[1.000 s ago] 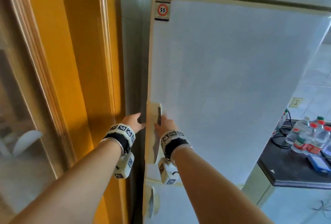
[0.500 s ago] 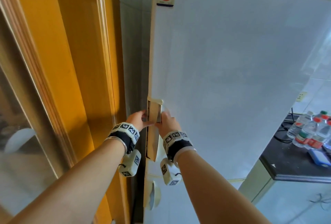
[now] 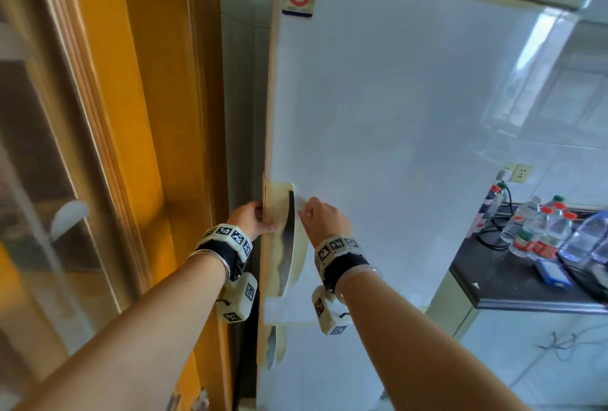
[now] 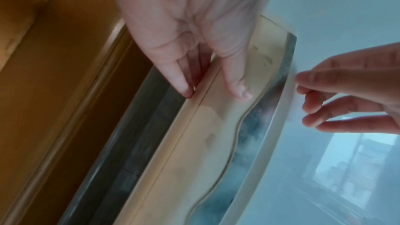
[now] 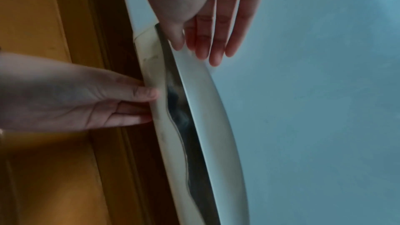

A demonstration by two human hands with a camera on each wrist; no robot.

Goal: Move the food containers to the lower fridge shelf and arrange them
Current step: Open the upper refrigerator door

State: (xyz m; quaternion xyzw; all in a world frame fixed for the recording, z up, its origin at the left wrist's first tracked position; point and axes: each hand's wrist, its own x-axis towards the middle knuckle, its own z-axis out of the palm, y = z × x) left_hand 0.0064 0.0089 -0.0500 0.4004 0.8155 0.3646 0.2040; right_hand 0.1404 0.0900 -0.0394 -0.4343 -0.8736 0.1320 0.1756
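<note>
The white fridge door (image 3: 394, 114) stands closed, so no food containers or shelves show. A cream handle (image 3: 279, 213) with a dark recess runs down its left edge. My left hand (image 3: 250, 218) pinches that handle's outer edge: the thumb (image 4: 236, 78) lies on its front and the fingers (image 5: 129, 114) reach round behind. My right hand (image 3: 320, 216) hovers just right of the handle, fingers straight (image 5: 216, 40) and holding nothing, close to the door face.
A yellow wooden door frame (image 3: 131, 147) with a glass panel stands close on the left. At right is a black counter (image 3: 513, 282) with several water bottles (image 3: 543, 229) and a blue object (image 3: 552, 274). A second handle (image 3: 276, 345) sits on the lower door.
My right hand has come off the handle recess and shifted slightly right, fingers straightened. The left hand stays on the handle's edge. The head view has tilted upward.
</note>
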